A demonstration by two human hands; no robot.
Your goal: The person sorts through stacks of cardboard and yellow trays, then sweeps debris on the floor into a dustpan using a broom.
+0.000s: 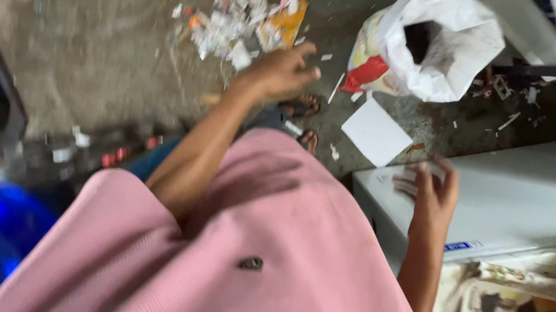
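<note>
Nearest, the right hand hovers fingers spread and slack, holding nothing, over the front edge of the long white flat-topped table, touching or just above small blurred paper slips. A white paper sheet lies on the floor just beyond. The left hand, loosely curled and unladen, reaches farther out toward the heap of paper scraps. Beyond, a white plastic sack gapes; its contents are dark and unclear.

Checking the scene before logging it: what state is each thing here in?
left hand: empty, fingers loosely curled, held over the floor.
right hand: on the white box.
white box: closed.
white bag: open, lying on the floor.
paper scraps: scattered.
white sheet: flat on the floor.
</note>
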